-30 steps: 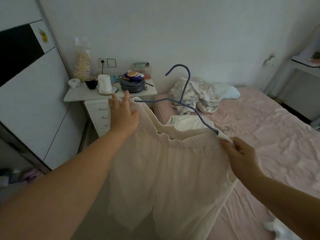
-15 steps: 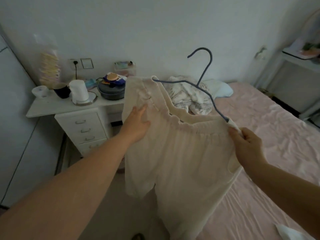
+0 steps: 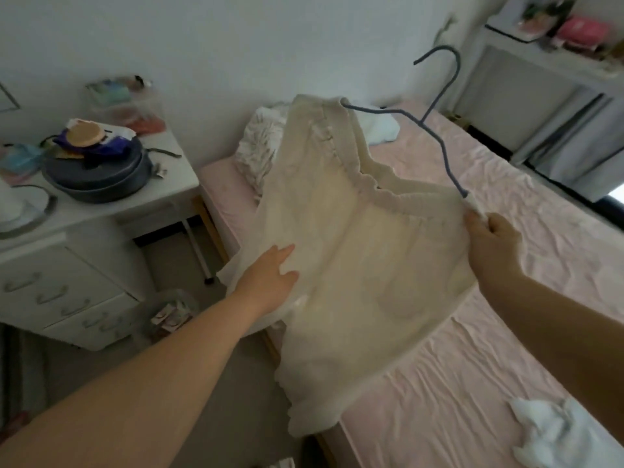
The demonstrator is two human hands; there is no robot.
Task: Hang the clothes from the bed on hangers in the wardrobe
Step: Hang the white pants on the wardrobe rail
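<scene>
Hanger axis runs up-left from your right hand.
Right hand [image 3: 493,236] pinches hanger [image 3: 440,138] end and garment [image 3: 354,251]; left hand [image 3: 270,282] flat, fingers straight on the cloth.

The cream garment [image 3: 364,251] now hangs above the near edge of the bed [image 3: 506,332], no longer beside the nightstand, and it tilts so its hem swings out over the pink sheet. The left hand [image 3: 270,282] has slid down from the waistband and presses flat against the cloth lower on its side. The blue hanger [image 3: 435,130] leans with its hook toward the bed's far side.
</scene>
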